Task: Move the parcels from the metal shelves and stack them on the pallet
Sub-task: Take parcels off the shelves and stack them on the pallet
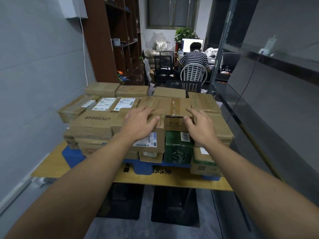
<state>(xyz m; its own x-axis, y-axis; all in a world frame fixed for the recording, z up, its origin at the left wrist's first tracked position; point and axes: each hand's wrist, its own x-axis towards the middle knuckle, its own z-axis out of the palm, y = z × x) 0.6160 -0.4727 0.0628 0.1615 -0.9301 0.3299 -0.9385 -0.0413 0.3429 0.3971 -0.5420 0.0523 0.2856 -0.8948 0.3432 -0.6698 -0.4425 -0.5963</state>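
**Pressing both hands on the stacked parcels**

We see the parcels (120, 104) piled in several layers on the pallet (72, 155), which is blue and sits on a yellow cardboard sheet (51, 163) on the floor. Our left hand (139, 125) lies palm down on the labelled box (155, 135) at the front of the top layer. Its fingers are spread and straight, and the thumb reaches the box's right top edge. It is not clamped on anything. Our right hand (200, 128) rests the same way on the right box (217, 125), fingers straight and pointing away from us, thumb at that box's left edge, gripping nothing. Between the two hands sits a taped box (174, 106), with a dark gap along its near edge. Below that gap a green box (178, 149) stands in the lower layer. Left of the labelled box is a CECEBEAR box (96, 119), also on top.

Behind the stack a person (194, 59) in a striped shirt sits on a white chair (193, 73), facing a monitor (188, 44). A brown bookcase (114, 37) stands along the left wall.
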